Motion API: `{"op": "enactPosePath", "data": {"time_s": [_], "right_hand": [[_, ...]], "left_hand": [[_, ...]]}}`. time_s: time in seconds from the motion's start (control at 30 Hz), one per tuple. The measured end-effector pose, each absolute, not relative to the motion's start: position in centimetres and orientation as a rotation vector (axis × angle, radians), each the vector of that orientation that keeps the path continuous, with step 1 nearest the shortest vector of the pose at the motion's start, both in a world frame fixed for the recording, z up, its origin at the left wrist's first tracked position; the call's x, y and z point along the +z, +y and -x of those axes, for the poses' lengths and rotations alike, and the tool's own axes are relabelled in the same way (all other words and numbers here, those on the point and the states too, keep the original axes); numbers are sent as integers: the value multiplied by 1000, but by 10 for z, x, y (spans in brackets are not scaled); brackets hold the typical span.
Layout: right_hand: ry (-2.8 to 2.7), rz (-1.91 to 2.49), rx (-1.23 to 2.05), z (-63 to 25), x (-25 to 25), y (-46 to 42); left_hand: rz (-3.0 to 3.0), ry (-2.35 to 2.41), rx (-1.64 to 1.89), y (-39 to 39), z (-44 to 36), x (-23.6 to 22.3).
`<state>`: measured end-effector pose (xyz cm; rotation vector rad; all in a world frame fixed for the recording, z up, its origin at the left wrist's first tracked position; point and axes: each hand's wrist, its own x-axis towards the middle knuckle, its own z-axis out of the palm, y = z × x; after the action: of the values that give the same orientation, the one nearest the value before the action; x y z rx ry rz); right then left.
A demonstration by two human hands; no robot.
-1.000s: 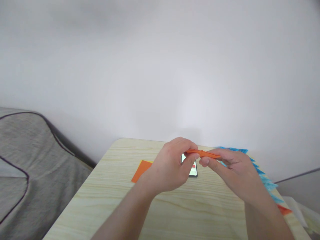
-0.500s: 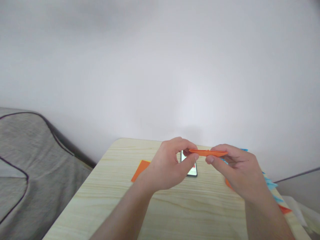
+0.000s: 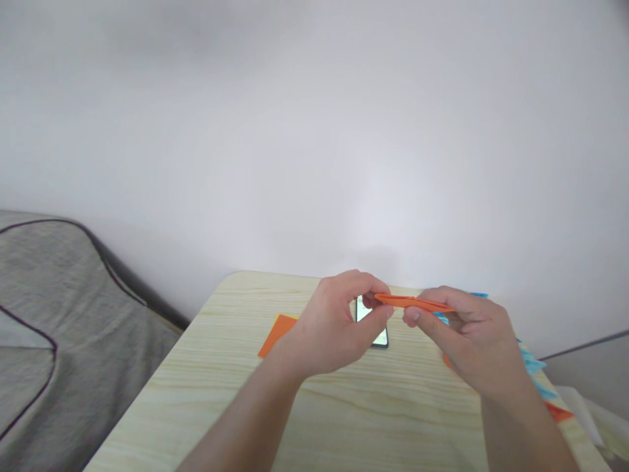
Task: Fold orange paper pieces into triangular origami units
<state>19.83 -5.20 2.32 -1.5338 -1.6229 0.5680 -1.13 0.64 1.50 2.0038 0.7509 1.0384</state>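
A narrow strip of folded orange paper (image 3: 403, 301) is held between both hands, above the table and seen nearly edge-on. My left hand (image 3: 339, 324) pinches its left end between thumb and fingers. On the other end, my right hand (image 3: 469, 341) grips it with the thumb below and the fingers behind. Below and behind the left fingertips lies a phone (image 3: 379, 337) with a lit screen, partly covered by that hand. Orange and yellow paper sheets (image 3: 276, 334) rest left of my left wrist.
Blue folded paper pieces (image 3: 533, 362) line the table's right edge, partly behind my right hand, with an orange piece (image 3: 559, 412) at the near end. A white wall (image 3: 314, 144) stands behind the wooden table (image 3: 373, 419). Grey fabric (image 3: 88, 347) is at the left.
The folded orange paper has shifted slightly right and shows a broader side than a second ago. My right hand has moved a little right; the left has barely moved. Both keep hold.
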Motion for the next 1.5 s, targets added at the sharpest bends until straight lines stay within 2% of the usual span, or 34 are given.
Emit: {"op": "enactPosePath", "data": {"time_s": [0.3, 0.77, 1.03, 1.27, 1.5], "right_hand": [[-1605, 1412, 656, -203, 17, -46], [-1706, 1549, 401, -210, 14, -47], [-1592, 1507, 592, -207, 20, -50], [-1482, 1299, 639, -204, 17, -49], [-1487, 1321, 713, -200, 12, -45]], "left_hand": [[-2012, 782, 1049, 8, 13, 16], [-2039, 826, 1035, 10, 14, 12], [-2078, 889, 1029, 12, 13, 13], [-2179, 954, 1040, 12, 11, 9], [-2284, 943, 1026, 11, 10, 10]]}}
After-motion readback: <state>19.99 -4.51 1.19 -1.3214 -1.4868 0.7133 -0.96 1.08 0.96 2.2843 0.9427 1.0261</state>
